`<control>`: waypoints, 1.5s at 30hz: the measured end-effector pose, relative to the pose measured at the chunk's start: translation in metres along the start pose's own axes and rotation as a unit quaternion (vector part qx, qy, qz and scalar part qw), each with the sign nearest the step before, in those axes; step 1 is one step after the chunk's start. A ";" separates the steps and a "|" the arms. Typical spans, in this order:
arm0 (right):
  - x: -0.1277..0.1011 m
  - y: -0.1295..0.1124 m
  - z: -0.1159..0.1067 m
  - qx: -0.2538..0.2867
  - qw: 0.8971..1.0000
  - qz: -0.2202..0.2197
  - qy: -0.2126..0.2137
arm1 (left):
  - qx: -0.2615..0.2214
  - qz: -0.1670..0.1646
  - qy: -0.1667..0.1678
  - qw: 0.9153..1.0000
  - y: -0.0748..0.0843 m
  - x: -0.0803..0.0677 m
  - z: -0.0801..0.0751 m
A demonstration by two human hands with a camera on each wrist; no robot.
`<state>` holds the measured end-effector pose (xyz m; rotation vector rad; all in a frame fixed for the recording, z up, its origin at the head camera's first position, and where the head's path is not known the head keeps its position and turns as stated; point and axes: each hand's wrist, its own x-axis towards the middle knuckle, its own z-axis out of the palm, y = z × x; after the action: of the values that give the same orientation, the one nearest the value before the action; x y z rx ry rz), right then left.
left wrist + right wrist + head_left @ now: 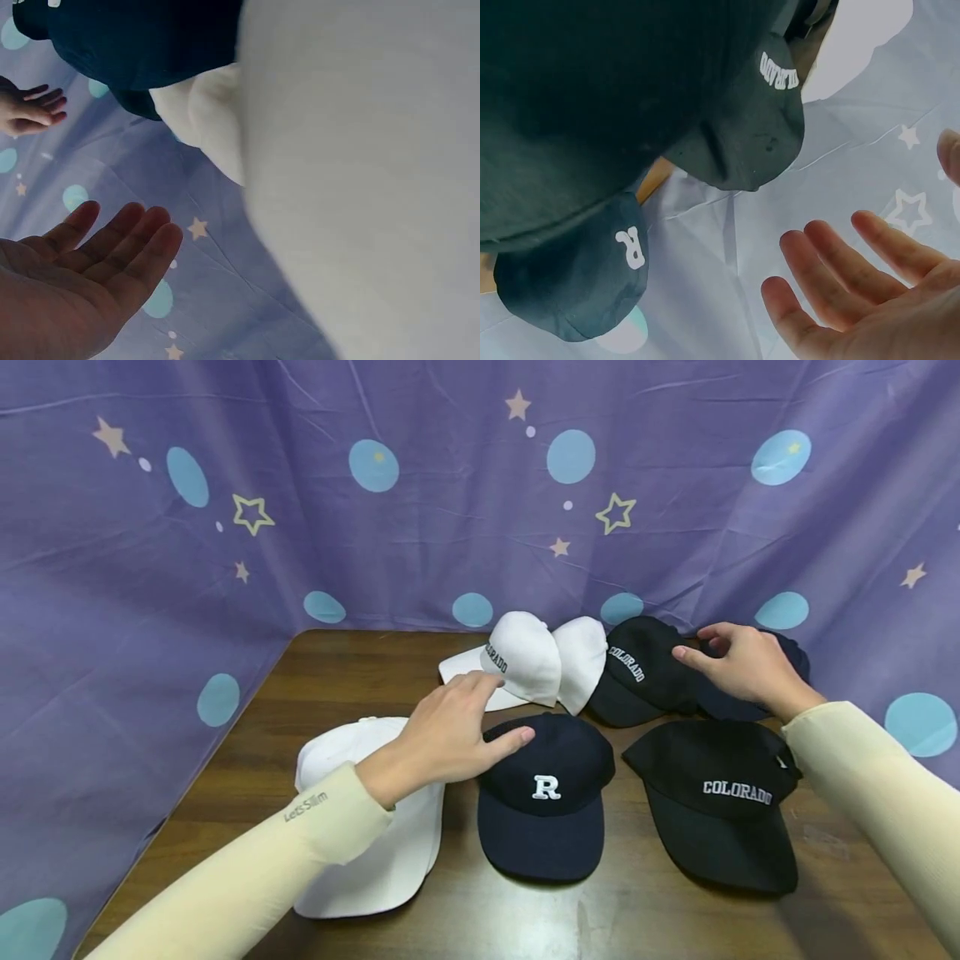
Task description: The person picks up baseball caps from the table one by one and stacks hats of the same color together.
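In the head view my left hand (pixel 456 728) hovers with fingers extended over the gap between a white cap (pixel 367 860) and a navy cap with a white R (pixel 542 835). Its fingertips overlap the brim of a white COLORADO cap (pixel 528 652) behind. Farther right, my right hand (pixel 750 664) is held with loose, spread fingers in front of a dark navy cap (pixel 795 652), which it partly hides. Below that hand lies a black COLORADO cap (pixel 720 818). Both wrist views show the left palm (pixel 90 289) and right palm (pixel 877 300) holding nothing.
Along the back of the wooden table (pixel 247 777), a second white cap (pixel 581 660) and another black COLORADO cap (pixel 645 668) stand in the row. A purple curtain (pixel 450 527) with stars and dots hangs right behind the table and along its left side.
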<state>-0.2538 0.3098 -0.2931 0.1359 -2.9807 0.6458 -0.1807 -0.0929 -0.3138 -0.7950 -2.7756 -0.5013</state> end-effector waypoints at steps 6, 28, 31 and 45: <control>0.019 -0.001 0.000 -0.003 0.999 0.022 -0.026 | -0.006 0.026 -0.011 1.000 0.008 0.004 0.003; 0.067 0.004 0.025 -0.055 0.989 0.121 -0.064 | 0.003 0.062 -0.011 0.998 0.015 0.006 0.016; 0.070 0.005 0.030 -0.066 0.986 0.129 -0.081 | 0.004 0.058 -0.013 0.998 0.014 0.005 0.017; 0.078 0.008 0.048 -0.100 0.984 0.108 -0.100 | -0.002 0.056 -0.019 0.998 0.011 0.001 0.016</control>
<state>-0.3355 0.2919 -0.3322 -0.1480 -3.2626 0.3639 -0.1771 -0.0777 -0.3253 -0.9637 -2.7451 -0.4756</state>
